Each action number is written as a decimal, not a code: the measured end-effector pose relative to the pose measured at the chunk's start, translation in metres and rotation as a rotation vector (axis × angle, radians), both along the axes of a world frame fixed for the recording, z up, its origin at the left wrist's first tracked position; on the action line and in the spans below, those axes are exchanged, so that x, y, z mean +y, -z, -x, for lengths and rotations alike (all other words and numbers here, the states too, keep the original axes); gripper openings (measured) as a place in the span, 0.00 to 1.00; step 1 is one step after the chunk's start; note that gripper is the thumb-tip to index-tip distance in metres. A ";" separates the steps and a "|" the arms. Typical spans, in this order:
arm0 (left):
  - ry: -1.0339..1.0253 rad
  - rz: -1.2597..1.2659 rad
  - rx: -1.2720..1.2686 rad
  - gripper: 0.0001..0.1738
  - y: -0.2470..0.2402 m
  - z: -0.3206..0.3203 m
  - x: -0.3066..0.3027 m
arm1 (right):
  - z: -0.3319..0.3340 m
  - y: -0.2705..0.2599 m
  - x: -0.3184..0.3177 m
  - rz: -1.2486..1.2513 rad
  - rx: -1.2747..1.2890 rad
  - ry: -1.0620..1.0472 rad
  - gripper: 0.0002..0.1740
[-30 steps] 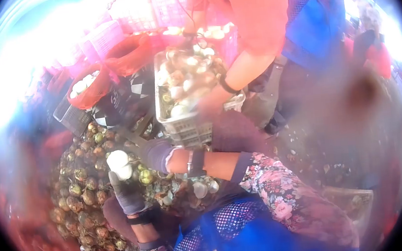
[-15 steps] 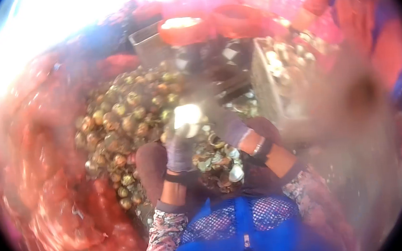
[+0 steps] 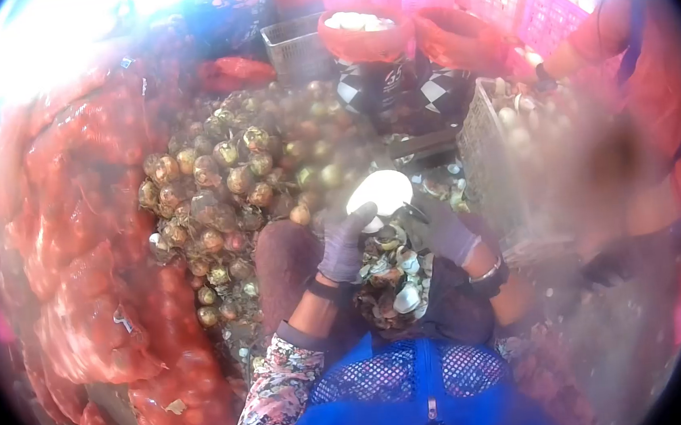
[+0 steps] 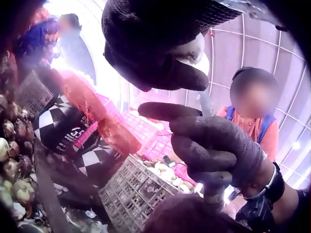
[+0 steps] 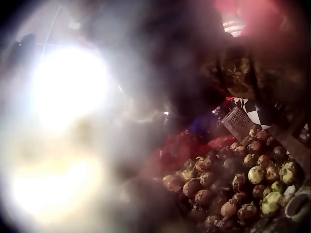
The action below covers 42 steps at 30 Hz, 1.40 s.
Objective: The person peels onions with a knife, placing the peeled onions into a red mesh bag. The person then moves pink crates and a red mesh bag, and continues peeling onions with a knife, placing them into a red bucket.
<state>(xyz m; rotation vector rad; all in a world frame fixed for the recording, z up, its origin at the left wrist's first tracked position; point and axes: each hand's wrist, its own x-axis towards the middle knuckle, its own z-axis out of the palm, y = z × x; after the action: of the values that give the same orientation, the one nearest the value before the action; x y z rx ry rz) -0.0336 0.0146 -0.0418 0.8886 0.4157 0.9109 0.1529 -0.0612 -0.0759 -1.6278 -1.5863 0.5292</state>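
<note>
In the head view, my gloved left hand grips a peeled white onion over a heap of onion skins between the knees. The thumb lies against its near side. My gloved right hand is close at the onion's right side. In the left wrist view, that right hand has its fingers curled round a knife, whose pale blade stands up toward the onion with the index finger stretched out. Glare and blur hide most of the right wrist view.
Unpeeled onions are piled to the left, beside red net sacks. A grey crate and red-lined tubs stand behind. On the right is a crate of peeled onions, with another person's arm reaching over it.
The head view has swung left, so the pile and crates appear farther right. The left hand keeps the onion, and the right hand has moved to the onion's right side.
</note>
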 end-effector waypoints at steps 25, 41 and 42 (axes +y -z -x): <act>0.045 -0.600 0.313 0.38 0.021 -0.004 0.008 | -0.003 -0.068 -0.028 -0.025 -0.234 0.126 0.35; 0.195 -0.373 0.455 0.32 -0.006 0.001 -0.001 | 0.023 -0.015 -0.025 0.175 0.592 0.342 0.19; 0.191 -0.331 0.417 0.31 -0.001 0.003 0.003 | 0.027 -0.006 -0.025 0.233 0.797 0.379 0.17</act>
<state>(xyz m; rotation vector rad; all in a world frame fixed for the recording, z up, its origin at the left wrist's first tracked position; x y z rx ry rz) -0.0365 0.0173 -0.0410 1.4074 0.5348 0.6236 0.1261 -0.0861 -0.0697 -1.5422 -0.6348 1.0192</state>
